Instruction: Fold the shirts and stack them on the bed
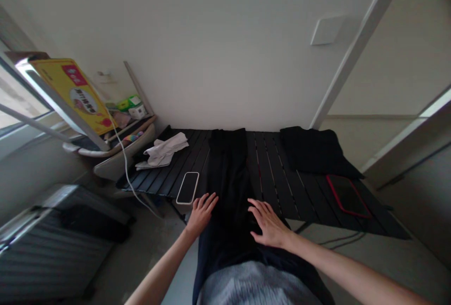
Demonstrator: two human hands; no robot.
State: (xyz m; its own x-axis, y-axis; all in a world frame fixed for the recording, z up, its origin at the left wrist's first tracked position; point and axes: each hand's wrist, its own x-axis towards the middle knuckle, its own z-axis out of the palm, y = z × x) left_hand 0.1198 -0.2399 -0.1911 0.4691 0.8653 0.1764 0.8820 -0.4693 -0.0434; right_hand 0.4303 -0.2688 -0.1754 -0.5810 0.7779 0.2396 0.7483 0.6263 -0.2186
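A long black garment [229, 187] lies lengthwise on a black slatted table [271, 173] and hangs over the near edge. My right hand [268, 222] rests on its right side with the fingers spread. My left hand [201, 215] sits at its left side, fingers apart, holding nothing. Just beyond that hand lies a phone in a pale case [188, 188]. A crumpled white cloth [164, 151] lies at the table's far left. At the far right are a folded black cloth [313, 150] and a dark tablet with a red edge [347, 196].
A white cable [127, 173] runs down past the table's left end. Beyond it stands a shelf unit [123, 143] holding small boxes and a yellow board. A grey suitcase [52, 244] lies low on the left. A wall [197, 46] backs the table, and a door frame [355, 46] stands right.
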